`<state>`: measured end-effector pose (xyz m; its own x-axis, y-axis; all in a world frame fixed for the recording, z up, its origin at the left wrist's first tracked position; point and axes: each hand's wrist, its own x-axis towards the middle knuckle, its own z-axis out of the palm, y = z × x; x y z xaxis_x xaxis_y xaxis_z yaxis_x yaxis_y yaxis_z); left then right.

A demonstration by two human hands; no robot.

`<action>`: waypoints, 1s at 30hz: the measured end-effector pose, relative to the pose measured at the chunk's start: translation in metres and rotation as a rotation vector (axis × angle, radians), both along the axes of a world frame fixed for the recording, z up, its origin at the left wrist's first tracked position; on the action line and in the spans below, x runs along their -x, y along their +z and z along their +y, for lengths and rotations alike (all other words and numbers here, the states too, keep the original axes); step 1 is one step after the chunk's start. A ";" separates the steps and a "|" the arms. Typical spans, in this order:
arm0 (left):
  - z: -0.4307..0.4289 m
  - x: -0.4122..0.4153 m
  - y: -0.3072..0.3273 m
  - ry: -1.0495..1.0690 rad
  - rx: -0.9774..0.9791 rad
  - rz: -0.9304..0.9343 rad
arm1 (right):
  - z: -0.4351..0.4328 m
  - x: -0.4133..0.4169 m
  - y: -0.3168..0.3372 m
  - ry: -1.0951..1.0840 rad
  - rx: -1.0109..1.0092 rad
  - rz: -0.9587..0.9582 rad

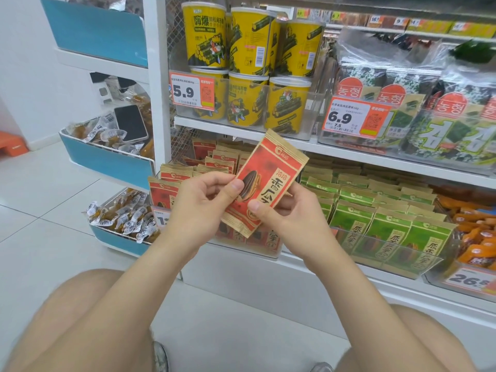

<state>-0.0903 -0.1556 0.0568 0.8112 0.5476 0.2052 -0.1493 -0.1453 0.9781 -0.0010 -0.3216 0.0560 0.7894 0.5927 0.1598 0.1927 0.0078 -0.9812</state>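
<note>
A red and tan packet of sunflower seeds [271, 173] is held tilted in front of the lower shelf. My left hand [198, 205] pinches its left edge with thumb on the front. My right hand [284, 218] grips its lower right part, thumb pressed on the front face. Behind the packet, a clear bin [268, 253] holds several more red packets [166, 186] standing upright.
Green seed packets [386, 226] fill the bin to the right, orange snack packs [477, 232] further right. Yellow seaweed cans [249, 41] and seaweed bags [440, 124] sit on the upper shelf. A blue tiered rack [107, 159] at left holds wrapped snacks and a phone [130, 123]. My knees are below.
</note>
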 end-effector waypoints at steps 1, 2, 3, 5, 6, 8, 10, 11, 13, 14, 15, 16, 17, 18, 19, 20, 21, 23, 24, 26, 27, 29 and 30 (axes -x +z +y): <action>-0.001 -0.002 0.002 0.034 -0.073 -0.007 | 0.003 0.000 0.001 -0.008 -0.012 0.012; 0.000 -0.004 0.004 0.051 -0.126 -0.018 | 0.007 0.000 0.002 -0.023 -0.025 0.012; 0.002 -0.006 0.007 0.056 -0.167 -0.026 | 0.011 -0.001 0.003 -0.042 -0.039 0.005; 0.011 -0.012 0.009 0.061 -0.241 -0.024 | 0.017 -0.007 0.007 -0.096 -0.065 -0.032; 0.017 -0.015 0.008 0.067 -0.281 -0.012 | 0.019 -0.012 0.010 -0.141 -0.062 -0.075; 0.029 -0.022 0.004 0.111 -0.403 0.035 | 0.022 -0.028 0.014 -0.263 -0.017 -0.203; 0.040 -0.026 0.000 0.147 -0.580 0.123 | 0.028 -0.041 0.020 -0.357 0.053 -0.346; 0.044 -0.027 -0.002 0.130 -0.667 0.184 | 0.032 -0.047 0.022 -0.392 0.087 -0.412; 0.048 -0.030 -0.002 0.036 -0.848 0.307 | 0.042 -0.055 0.026 -0.402 0.163 -0.531; 0.049 -0.032 -0.001 -0.021 -0.944 0.377 | 0.049 -0.059 0.027 -0.386 0.201 -0.577; 0.050 -0.035 0.000 -0.072 -1.033 0.453 | 0.055 -0.063 0.027 -0.362 0.234 -0.613; 0.052 -0.039 -0.002 -0.110 -1.104 0.519 | 0.061 -0.066 0.028 -0.338 0.272 -0.637; 0.053 -0.043 -0.004 -0.137 -1.154 0.572 | 0.066 -0.070 0.029 -0.315 0.309 -0.648; 0.054 -0.046 -0.007 -0.152 -1.181 0.607 | 0.069 -0.075 0.030 -0.292 0.340 -0.646; 0.056 -0.049 -0.010 -0.160 -1.189 0.625 | 0.072 -0.081 0.030 -0.266 0.379 -0.632; 0.058 -0.051 -0.012 -0.167 -1.185 0.623 | 0.072 -0.085 0.029 -0.238 0.422 -0.618; 0.060 -0.053 -0.014 -0.173 -1.179 0.613 | 0.072 -0.089 0.027 -0.216 0.454 -0.606; 0.065 -0.056 -0.015 -0.185 -1.185 0.583 | 0.074 -0.095 0.020 -0.194 0.478 -0.594; 0.067 -0.058 -0.016 -0.188 -1.191 0.565 | 0.076 -0.098 0.016 -0.185 0.496 -0.598; 0.069 -0.062 -0.017 -0.188 -1.203 0.533 | 0.079 -0.102 0.009 -0.170 0.543 -0.619; 0.069 -0.063 -0.018 -0.184 -1.202 0.523 | 0.082 -0.103 0.010 -0.169 0.554 -0.621; 0.069 -0.066 -0.019 -0.182 -1.184 0.516 | 0.085 -0.103 0.015 -0.174 0.551 -0.633; 0.069 -0.067 -0.020 -0.182 -1.176 0.517 | 0.087 -0.104 0.016 -0.176 0.552 -0.643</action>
<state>-0.0229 -0.0868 0.0372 0.9835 0.1282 0.1276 0.0967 -0.9688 0.2280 0.1035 -0.2347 0.0717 0.7325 0.5944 0.3318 0.6649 -0.5202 -0.5360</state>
